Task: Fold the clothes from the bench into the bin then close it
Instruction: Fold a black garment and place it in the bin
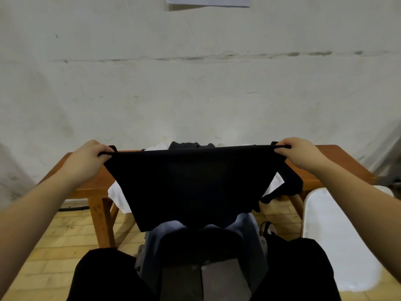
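Observation:
A black garment (191, 183) hangs stretched out in the air over the wooden bench (86, 185). My left hand (86, 157) pinches its upper left corner and my right hand (297, 153) pinches its upper right corner. A sleeve dangles below the right corner. More clothes lie on the bench behind it: a white piece (118, 196) and a dark pile (186, 145), mostly hidden. The grey bin (258, 242) stands on the floor between my knees, with dark and blue clothes (199, 237) inside. Its white lid (338, 235) lies to the right.
A pale plastered wall rises right behind the bench. The floor is yellow tile. A shoe (268, 228) shows beside the bin's right side. My black-trousered legs fill the lower edge of the view.

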### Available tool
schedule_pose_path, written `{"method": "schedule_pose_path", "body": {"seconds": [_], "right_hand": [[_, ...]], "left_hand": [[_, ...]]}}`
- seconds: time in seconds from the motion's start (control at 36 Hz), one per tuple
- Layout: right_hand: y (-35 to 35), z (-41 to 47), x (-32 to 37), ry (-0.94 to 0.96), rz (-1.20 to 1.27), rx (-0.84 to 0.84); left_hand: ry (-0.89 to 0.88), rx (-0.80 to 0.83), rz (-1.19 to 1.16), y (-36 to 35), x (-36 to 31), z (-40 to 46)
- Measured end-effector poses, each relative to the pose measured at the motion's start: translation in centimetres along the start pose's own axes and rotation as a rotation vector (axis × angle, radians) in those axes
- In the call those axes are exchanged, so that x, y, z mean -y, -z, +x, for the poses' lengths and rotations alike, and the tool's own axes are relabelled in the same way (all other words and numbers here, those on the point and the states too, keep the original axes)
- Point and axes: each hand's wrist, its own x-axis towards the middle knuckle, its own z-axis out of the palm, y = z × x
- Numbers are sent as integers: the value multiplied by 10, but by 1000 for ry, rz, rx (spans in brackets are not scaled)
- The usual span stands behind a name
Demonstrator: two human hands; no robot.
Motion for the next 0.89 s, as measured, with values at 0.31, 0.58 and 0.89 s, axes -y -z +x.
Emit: {"method": "schedule_pose_path", "body": {"seconds": [0.31, 0.58, 0.89], "right_hand": [[4, 1, -7, -137, 1187, 52], [20, -7, 48, -28, 1653, 114], [40, -30, 156, 452, 1229, 72]], "left_hand": [[195, -21, -1054, 12, 0, 4], [43, 211, -1965, 35, -27, 9], [-331, 313, -1829, 51, -120, 10]]}}
